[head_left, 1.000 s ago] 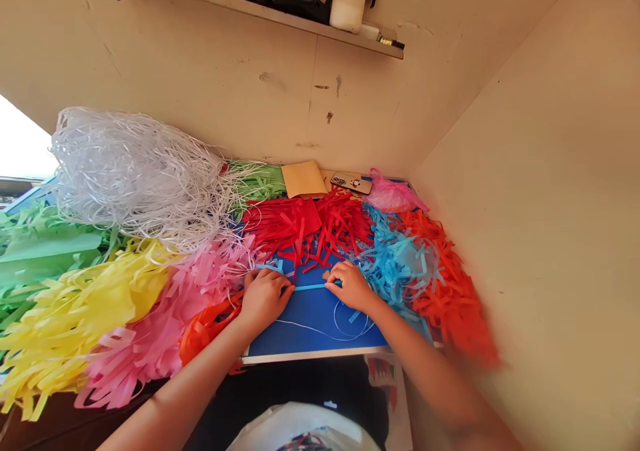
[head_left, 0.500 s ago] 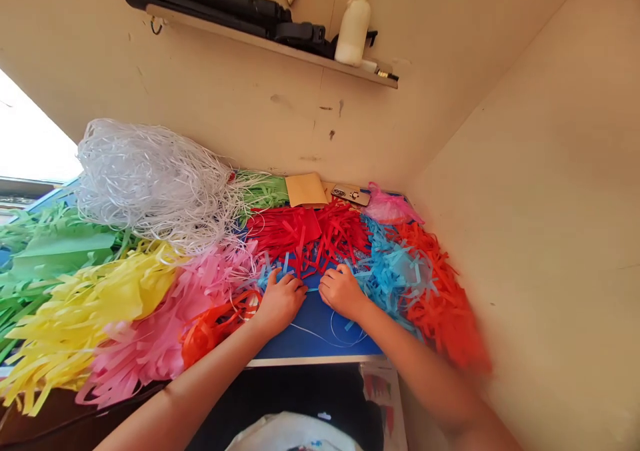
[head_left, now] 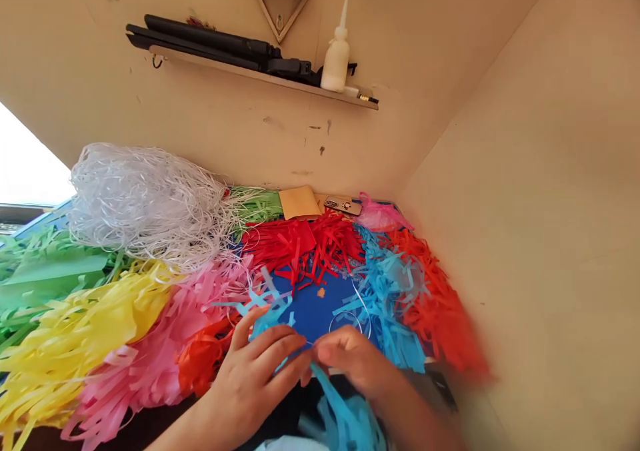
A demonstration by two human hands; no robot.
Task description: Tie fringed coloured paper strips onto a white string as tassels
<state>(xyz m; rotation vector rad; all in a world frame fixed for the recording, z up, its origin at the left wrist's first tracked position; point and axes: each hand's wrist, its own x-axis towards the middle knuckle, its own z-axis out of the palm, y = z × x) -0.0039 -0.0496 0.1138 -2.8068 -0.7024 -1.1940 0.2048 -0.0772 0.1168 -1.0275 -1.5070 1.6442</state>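
Pinching one bunch of light blue paper strips [head_left: 345,418] between our two hands at the worktop's near edge, we close the left hand [head_left: 253,378] and right hand [head_left: 353,361] on it, fingertips meeting. Around the bare blue worktop [head_left: 313,308] we count one heap each of white strips [head_left: 145,201], yellow strips [head_left: 75,331], pink strips [head_left: 165,344], red strips [head_left: 300,241] and blue strips [head_left: 393,281], two orange heaps, plus green ones blurring together. One phone [head_left: 343,204] and one brown envelope [head_left: 300,202] lie along the far edge, and one glue bottle [head_left: 336,54] stands on the shelf [head_left: 210,68].
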